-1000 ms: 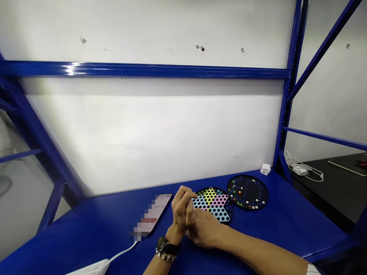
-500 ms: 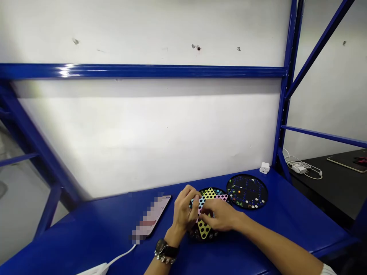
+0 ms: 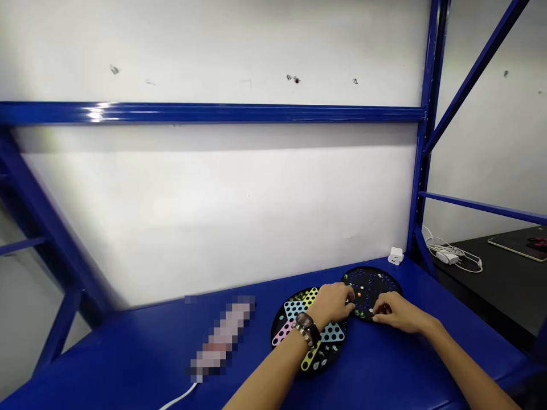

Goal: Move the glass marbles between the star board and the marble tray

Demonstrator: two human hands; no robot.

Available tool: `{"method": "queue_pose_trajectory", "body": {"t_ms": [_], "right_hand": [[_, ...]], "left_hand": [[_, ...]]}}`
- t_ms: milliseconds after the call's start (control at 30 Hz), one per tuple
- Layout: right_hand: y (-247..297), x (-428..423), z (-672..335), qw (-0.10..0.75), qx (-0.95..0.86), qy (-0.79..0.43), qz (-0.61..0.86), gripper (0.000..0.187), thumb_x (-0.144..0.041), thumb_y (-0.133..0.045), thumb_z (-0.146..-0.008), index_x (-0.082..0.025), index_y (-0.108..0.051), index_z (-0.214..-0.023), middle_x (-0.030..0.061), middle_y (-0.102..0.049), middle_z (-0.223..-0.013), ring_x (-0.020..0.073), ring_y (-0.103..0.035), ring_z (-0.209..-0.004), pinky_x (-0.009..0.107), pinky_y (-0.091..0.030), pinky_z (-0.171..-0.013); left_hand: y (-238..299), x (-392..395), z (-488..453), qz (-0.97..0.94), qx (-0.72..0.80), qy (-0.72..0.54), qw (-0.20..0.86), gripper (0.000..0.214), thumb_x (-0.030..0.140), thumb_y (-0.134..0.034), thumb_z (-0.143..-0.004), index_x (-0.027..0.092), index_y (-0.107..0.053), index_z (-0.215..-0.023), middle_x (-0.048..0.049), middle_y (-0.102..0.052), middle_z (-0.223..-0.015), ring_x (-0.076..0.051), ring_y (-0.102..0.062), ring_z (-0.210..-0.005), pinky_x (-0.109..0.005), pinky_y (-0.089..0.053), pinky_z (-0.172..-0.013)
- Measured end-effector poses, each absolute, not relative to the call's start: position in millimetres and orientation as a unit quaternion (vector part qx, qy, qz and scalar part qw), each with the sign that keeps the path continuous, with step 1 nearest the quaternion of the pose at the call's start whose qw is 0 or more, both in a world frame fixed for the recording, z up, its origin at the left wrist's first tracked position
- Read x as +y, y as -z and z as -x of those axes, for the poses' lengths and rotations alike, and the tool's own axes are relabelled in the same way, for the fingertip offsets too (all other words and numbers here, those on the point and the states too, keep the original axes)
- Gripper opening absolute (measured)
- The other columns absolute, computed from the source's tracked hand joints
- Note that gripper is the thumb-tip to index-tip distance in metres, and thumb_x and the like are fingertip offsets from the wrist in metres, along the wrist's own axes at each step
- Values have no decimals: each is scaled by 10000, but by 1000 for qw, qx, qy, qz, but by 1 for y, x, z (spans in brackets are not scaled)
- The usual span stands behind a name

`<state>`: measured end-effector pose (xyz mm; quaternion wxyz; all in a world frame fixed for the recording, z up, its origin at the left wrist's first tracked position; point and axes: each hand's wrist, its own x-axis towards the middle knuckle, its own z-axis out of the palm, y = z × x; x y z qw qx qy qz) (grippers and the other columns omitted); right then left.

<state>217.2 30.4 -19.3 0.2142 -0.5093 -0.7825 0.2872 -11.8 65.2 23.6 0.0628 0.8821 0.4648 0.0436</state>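
Two round black game boards lie on the blue shelf surface (image 3: 128, 364). The nearer board (image 3: 294, 327) has a coloured star pattern with holes. The farther board (image 3: 374, 282) is black with small coloured pegs. My left hand (image 3: 335, 304), a watch on its wrist, reaches across the star board to the left edge of the peg board, fingers curled at its rim. My right hand (image 3: 397, 313) rests at the near edge of the peg board, fingers bent down onto it. What the fingertips pinch, if anything, is too small to see.
A phone (image 3: 222, 336) lies left of the boards, with a white cable (image 3: 177, 398) running to the front edge. A white charger (image 3: 395, 256) sits by the wall. A black table (image 3: 491, 290) to the right carries cables (image 3: 448, 253) and a tablet (image 3: 519, 245).
Both hands have left the star board and moved right to the peg board. The star board now lies turned, with its yellow point toward me.
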Motion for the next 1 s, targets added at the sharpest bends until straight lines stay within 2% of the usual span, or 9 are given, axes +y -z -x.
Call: {"method": "queue_pose_trajectory", "body": {"t_ms": [167,267,367,467,600,667,767,900,1000], "right_hand": [[21,33,-204,210,-790,-257,516,219,-381,-639,-807,-191,-729,-866,48,-692,-860,187,-602,-774,276,-441,-688],[28,34,-201,208,-788,-231,531,274,-425,-632,-818,-192,-723,-930,48,-688,-863,192,-597,-786,281,-436,-690],[32,35,-200,212,-793,-228,524,260,-403,-576,-861,-192,-724,-894,43,-686,-826,182,-597,-769,273,-431,-682],[26,34,-196,234,-785,-226,527,253,-394,-572,-866,-187,-715,-832,38,-680,-788,163,-583,-711,263,-424,-653],[8,23,-164,307,-772,-200,519,238,-380,-574,-874,-188,-702,-816,30,-660,-764,145,-550,-664,253,-409,-624],[2,16,-132,319,-802,-196,465,206,-345,-586,-874,-194,-720,-832,25,-661,-772,141,-557,-677,250,-414,-651],[3,9,-78,289,-864,-177,371,174,-345,-640,-851,-223,-754,-902,16,-681,-827,147,-585,-741,245,-420,-698],[19,13,-27,206,-921,-110,313,255,-462,-656,-843,-256,-776,-934,9,-677,-852,154,-574,-732,249,-395,-627],[30,15,-15,185,-938,-52,290,269,-452,-612,-882,-245,-780,-846,24,-665,-860,168,-568,-773,271,-396,-662]], "left_hand": [[-20,80,-5,-878,468,0,100,132,283,-693,-746,281,-750,-865,-19,-757,-896,-235,-699,-867,-299,-512,-749],[-24,77,4,-879,464,-30,100,175,305,-603,-824,275,-739,-931,-30,-757,-951,-232,-690,-915,-307,-504,-786],[-38,66,36,-875,466,-79,110,255,331,-495,-893,257,-710,-1009,-28,-746,-1013,-202,-677,-920,-285,-486,-795],[-52,48,88,-851,472,-134,188,268,371,-504,-875,213,-709,-944,-28,-743,-942,-174,-655,-794,-257,-466,-700],[-53,23,148,-824,471,-66,309,263,374,-566,-804,185,-735,-876,-19,-732,-813,-165,-631,-725,-228,-438,-615],[-46,15,163,-819,479,-48,311,222,312,-599,-738,195,-750,-851,-5,-724,-768,-164,-628,-702,-226,-427,-599],[-37,13,170,-822,487,-42,293,199,226,-585,-673,209,-760,-766,7,-728,-752,-154,-616,-662,-222,-396,-561],[-38,23,170,-830,465,-25,306,182,226,-595,-670,217,-769,-721,20,-712,-689,-137,-584,-615,-212,-362,-535],[-48,35,167,-832,478,-73,271,180,259,-593,-702,209,-763,-735,15,-705,-700,-145,-583,-659,-218,-399,-590]]}}
